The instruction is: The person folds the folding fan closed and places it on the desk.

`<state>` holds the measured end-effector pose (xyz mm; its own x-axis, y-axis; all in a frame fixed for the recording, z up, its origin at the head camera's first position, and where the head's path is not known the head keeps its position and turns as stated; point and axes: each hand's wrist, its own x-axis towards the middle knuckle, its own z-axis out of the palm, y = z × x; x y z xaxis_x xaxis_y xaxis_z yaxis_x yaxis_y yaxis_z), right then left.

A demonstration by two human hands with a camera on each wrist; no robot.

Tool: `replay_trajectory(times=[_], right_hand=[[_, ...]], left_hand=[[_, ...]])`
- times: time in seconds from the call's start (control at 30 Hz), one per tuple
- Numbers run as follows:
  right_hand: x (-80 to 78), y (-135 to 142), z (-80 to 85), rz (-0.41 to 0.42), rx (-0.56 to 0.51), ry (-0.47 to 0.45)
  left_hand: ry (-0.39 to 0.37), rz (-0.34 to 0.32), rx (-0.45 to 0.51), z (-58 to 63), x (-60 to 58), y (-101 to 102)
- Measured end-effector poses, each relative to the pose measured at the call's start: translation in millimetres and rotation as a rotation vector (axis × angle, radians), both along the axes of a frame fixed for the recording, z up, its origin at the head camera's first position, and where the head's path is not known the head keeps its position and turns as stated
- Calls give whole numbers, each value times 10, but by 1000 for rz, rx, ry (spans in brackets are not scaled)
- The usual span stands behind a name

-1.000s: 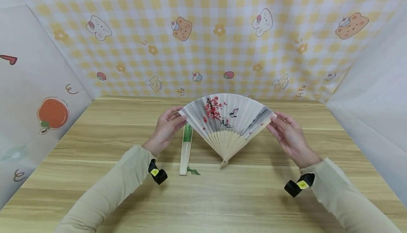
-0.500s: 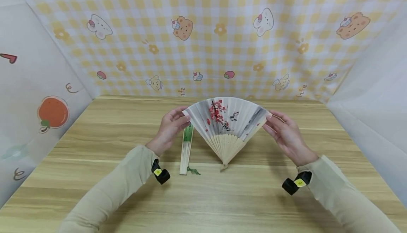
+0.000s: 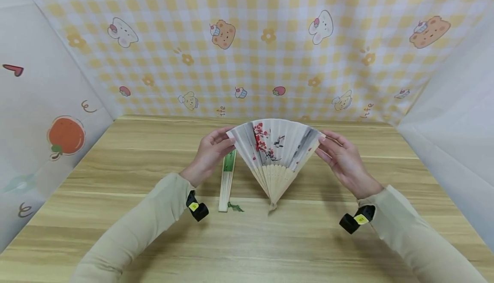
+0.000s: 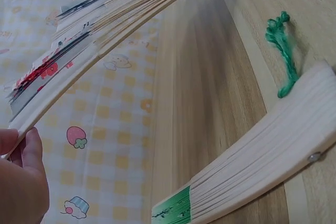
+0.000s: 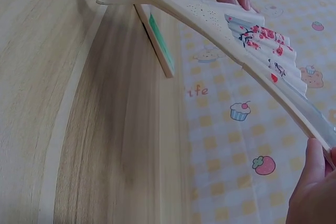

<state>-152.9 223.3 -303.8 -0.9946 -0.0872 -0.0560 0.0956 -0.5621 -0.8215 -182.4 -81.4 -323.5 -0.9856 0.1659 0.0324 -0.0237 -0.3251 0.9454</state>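
Observation:
A partly spread folding fan (image 3: 275, 146) with red blossoms and a bird on its pale leaf hangs above the table, pivot end toward me. My left hand (image 3: 210, 154) pinches its upper left corner between thumb and fingers. At the opposite corner, my right hand (image 3: 345, 161) pinches the outer rib. In the left wrist view, the fan's pleats (image 4: 79, 51) rise in ridges. Beside my left hand lies a second, folded fan (image 3: 227, 184) with a green leaf and pale ribs, its top end partly hidden by that hand. A green tassel (image 3: 235, 207) trails from its near end.
The wood-grain table (image 3: 247, 248) runs back to a yellow checked cloth (image 3: 251, 60) with cartoon prints. White sheets (image 3: 455, 103) hang at both sides. Each wrist carries a black camera (image 3: 198, 210) on a strap.
Both hands have moved closer together, the left rightward and the right leftward. The blossom fan has narrowed between them, its pivot end coming slightly nearer. The green fan has stayed put.

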Motion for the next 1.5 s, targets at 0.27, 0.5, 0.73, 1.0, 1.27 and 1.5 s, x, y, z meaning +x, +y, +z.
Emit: replay_trajectory(times=[0.27, 0.5, 0.73, 1.0, 1.27, 1.5], right_hand=[[-10, -40, 14, 7, 25, 5], [-16, -77, 18, 32, 36, 9], [-16, -106, 25, 39, 49, -6], [-9, -155, 30, 46, 65, -15], [-17, -204, 23, 57, 99, 4], [-9, -230, 11, 67, 103, 6]], left_hand=[[18, -26, -13, 17, -4, 56], [25, -65, 9, 23, -7, 105], [16, -80, 20, 40, -7, 163], [28, -97, 22, 70, 12, 250], [20, -101, 8, 89, 15, 330], [28, -109, 17, 87, 26, 379]])
